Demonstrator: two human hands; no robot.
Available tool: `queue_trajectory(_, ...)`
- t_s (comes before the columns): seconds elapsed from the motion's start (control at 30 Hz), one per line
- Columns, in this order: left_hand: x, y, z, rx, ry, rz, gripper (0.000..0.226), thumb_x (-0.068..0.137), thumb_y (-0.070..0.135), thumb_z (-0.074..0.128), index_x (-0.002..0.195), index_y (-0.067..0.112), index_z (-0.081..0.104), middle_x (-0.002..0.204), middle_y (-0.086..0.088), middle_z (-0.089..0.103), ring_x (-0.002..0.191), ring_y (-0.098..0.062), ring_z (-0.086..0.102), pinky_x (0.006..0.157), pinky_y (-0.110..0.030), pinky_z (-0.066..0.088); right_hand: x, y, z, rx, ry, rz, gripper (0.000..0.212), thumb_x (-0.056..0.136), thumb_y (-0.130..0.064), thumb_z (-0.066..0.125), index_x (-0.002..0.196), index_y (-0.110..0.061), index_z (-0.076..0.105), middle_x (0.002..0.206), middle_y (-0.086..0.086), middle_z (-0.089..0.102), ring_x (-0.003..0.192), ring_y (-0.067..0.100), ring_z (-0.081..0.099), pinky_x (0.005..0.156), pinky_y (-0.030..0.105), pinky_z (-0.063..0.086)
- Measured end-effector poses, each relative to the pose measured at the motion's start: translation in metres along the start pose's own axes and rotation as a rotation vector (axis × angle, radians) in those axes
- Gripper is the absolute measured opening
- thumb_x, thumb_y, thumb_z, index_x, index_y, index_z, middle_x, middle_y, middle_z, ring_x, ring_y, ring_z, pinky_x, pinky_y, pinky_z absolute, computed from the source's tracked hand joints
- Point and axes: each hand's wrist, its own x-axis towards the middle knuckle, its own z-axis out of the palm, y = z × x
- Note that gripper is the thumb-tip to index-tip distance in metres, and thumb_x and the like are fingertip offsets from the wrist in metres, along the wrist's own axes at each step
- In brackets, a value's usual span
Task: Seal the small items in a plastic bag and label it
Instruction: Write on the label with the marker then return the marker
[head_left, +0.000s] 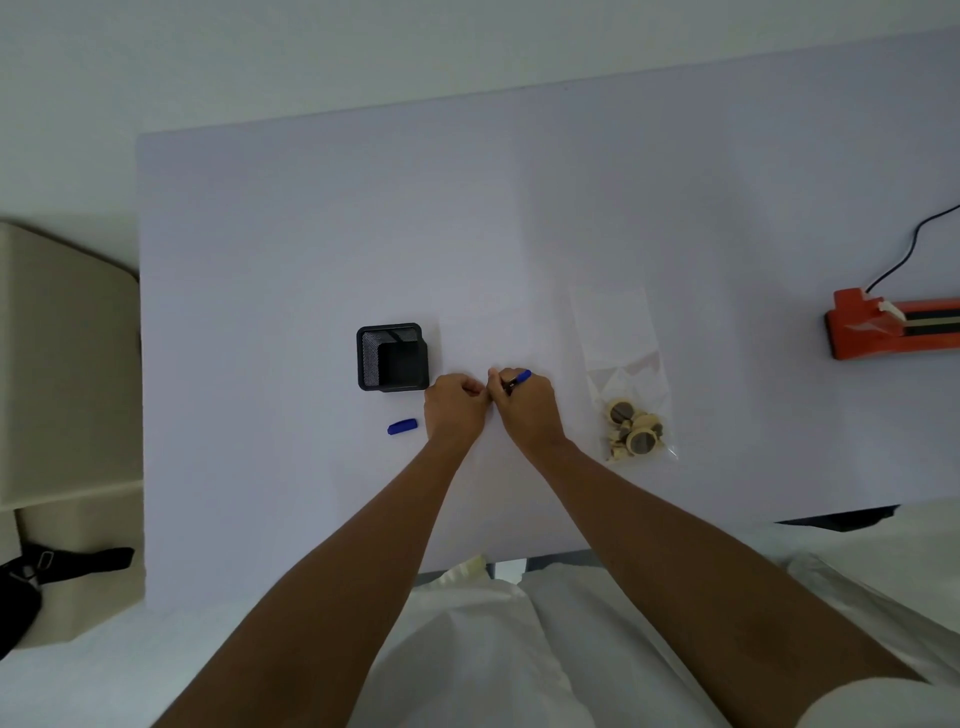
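Labelling step is running. Left to right on the surface (311, 234): black holder (392, 357), blue cap (402, 426) lying off the pen, left hand (454, 402) with grip curled shut, pinning something I cannot make out, right hand (524, 402) gripping the blue pen (519, 378), tip down. Plastic bag (623, 364) holding the small items (634, 428) is lying just right of the hands; seal state unclear. Next: finishing the writing, getting the label onto the bag.

Orange sealer (893, 327): cut off by the right edge, its cable running out of view. Blue pen (519, 378): mostly hidden inside the right hand (524, 405); tip unseen. Black bag (31, 587): cropped at left edge.
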Motion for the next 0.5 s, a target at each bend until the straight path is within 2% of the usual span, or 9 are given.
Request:
queue_trajectory(0.13,-0.0011,0.0009,-0.0004,-0.007,0.000,-0.005,0.020,0.090,0.029,0.067,0.085,0.011,0.074,0.085,-0.005,0.074,0.071,-0.012,0.064,0.071,-0.024,0.052,0.0000,0.0011,0.0009,-0.006,0.010,0.000,0.047,0.100,-0.018,0.054,0.059,0.004,0.047,0.055,0.022,0.049,0.049,0.019,0.039,0.052,0.032,0.037)
queue_trajectory(0.27,-0.0015,0.0019,-0.0006,-0.017,0.004,-0.011,0.019,0.089,0.028,0.068,0.084,0.011,0.074,0.085,-0.005,0.074,0.073,-0.014,0.066,0.074,-0.026,0.055,0.0016,0.0033,0.0008,-0.029,0.013,0.001,0.046,0.100,-0.019,0.054,0.057,-0.003,0.046,0.051,0.009,0.042,0.047,0.015,0.035,0.050,0.024,0.032)
queue_trajectory(0.5,-0.0022,0.0029,-0.0007,-0.011,0.000,-0.013,0.016,0.088,0.025,0.070,0.088,0.009,0.074,0.087,-0.006,0.074,0.077,-0.016,0.067,0.077,-0.028,0.057,0.0009,0.0048,-0.0036,-0.061,0.014,-0.007,0.045,0.100,-0.019,0.054,0.057,-0.010,0.043,0.051,0.007,0.042,0.047,0.017,0.037,0.051,0.028,0.034)
